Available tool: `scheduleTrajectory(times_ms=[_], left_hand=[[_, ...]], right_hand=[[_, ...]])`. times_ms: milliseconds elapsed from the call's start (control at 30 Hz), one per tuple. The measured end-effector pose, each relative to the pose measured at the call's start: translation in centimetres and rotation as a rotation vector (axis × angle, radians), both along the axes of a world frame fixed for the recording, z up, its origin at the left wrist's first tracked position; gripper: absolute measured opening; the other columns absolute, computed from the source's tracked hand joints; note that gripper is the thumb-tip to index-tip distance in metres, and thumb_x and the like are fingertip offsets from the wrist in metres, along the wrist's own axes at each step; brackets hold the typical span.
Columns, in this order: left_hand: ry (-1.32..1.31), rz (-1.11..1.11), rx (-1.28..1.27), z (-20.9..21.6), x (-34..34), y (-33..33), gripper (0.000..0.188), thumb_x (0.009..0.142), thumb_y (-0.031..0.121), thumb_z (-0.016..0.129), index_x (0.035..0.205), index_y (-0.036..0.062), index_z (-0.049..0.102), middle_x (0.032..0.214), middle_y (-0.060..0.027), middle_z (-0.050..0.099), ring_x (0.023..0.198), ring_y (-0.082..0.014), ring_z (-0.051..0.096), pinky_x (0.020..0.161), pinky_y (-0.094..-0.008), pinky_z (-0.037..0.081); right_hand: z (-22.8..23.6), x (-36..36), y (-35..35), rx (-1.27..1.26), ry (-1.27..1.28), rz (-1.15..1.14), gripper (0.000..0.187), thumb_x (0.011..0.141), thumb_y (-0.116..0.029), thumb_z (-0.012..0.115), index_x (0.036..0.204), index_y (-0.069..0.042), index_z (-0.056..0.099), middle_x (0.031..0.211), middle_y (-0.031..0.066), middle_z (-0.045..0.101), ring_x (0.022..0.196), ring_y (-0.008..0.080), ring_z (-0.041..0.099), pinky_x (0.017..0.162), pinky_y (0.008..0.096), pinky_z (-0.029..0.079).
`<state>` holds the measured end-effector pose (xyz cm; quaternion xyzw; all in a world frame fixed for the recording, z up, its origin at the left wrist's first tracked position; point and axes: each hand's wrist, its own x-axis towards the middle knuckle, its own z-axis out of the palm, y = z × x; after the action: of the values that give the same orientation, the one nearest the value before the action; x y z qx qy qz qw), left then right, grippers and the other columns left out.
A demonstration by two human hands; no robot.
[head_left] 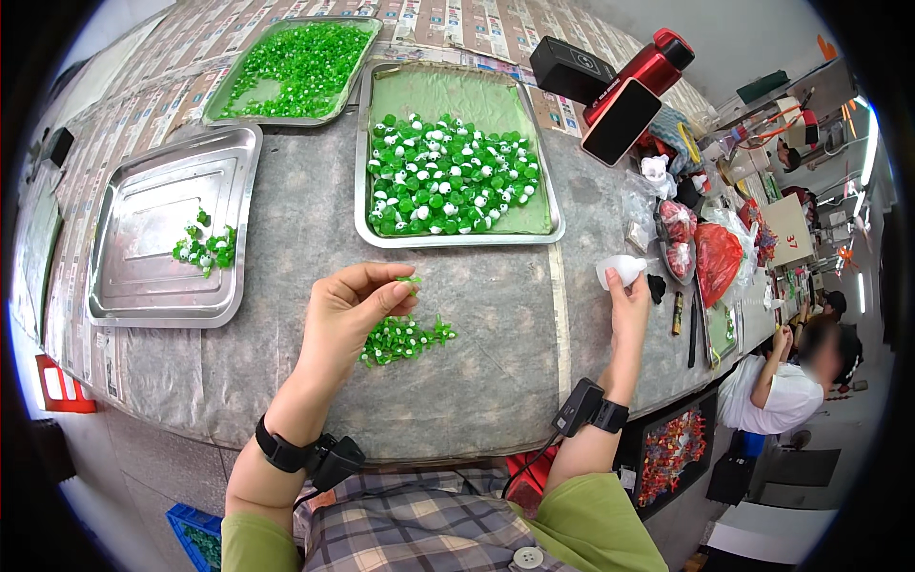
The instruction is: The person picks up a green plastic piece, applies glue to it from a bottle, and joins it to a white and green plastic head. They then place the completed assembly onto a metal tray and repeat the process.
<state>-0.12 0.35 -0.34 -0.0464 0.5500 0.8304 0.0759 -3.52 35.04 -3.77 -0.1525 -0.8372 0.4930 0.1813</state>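
My left hand (357,303) pinches a small green plastic piece (409,280) between thumb and fingertips, above the grey-covered table. Just below that hand lies a loose heap of small green pieces with white spots (410,340). At the right, my right hand (627,310) is closed around a small white squeeze bottle (620,271), its narrow tip pointing right. Beyond both hands sits a metal tray (467,241) of green-and-white balls. A second metal tray (133,286) at the left holds a small cluster of green-and-white pieces.
A third tray (214,110) of small green pieces stands at the far left. Far right are a black box (570,69), a red flask (648,62) and a phone (621,122). Bags (717,255) and a marker-like tube (678,314) line the right edge; another person (777,386) sits beyond.
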Motion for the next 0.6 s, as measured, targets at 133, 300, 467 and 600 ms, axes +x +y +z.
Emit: scheduleTrajectory(times_ms=[133,300,467,600], left_hand=[[0.006,0.021,-0.02,0.0,0.2,0.0,0.015,0.077,0.007,0.057,0.09,-0.0008,0.057,0.077,-0.0071,0.061,0.067,-0.0116,0.058,0.062,-0.022,0.048],[0.004,0.026,0.0,-0.2,0.1,-0.2,0.014,0.077,0.007,0.058,0.088,-0.0003,0.057,0.076,-0.0072,0.061,0.067,-0.0117,0.058,0.062,-0.0222,0.048],[-0.022,0.028,0.007,-0.4,-0.2,-0.2,0.013,0.076,0.008,0.059,0.087,-0.0001,0.057,0.076,-0.0072,0.061,0.066,-0.012,0.058,0.061,-0.0225,0.048],[-0.032,0.022,-0.012,-0.1,0.0,0.0,0.013,0.076,0.007,0.059,0.086,0.0001,0.057,0.075,-0.007,0.061,0.066,-0.012,0.058,0.061,-0.0226,0.048]], right_hand=[[0.2,0.0,-0.8,-0.106,0.105,-0.037,0.027,0.078,-0.016,0.058,0.097,0.002,0.05,0.089,0.0066,0.056,0.081,0.0116,0.052,0.073,0.0241,0.04],[0.4,0.1,-0.6,-0.153,0.211,-0.062,0.026,0.08,-0.016,0.055,0.099,0.0,0.047,0.09,0.0055,0.055,0.079,0.0105,0.051,0.07,0.0233,0.04],[1.0,-0.1,-1.4,-0.178,0.19,-0.095,0.028,0.081,-0.019,0.054,0.102,-0.002,0.046,0.091,0.006,0.056,0.079,0.0108,0.051,0.067,0.0234,0.041],[1.4,0.1,-1.8,-0.187,0.22,-0.061,0.031,0.081,-0.021,0.054,0.104,-0.002,0.045,0.092,0.0071,0.056,0.079,0.0116,0.052,0.065,0.0231,0.042]])
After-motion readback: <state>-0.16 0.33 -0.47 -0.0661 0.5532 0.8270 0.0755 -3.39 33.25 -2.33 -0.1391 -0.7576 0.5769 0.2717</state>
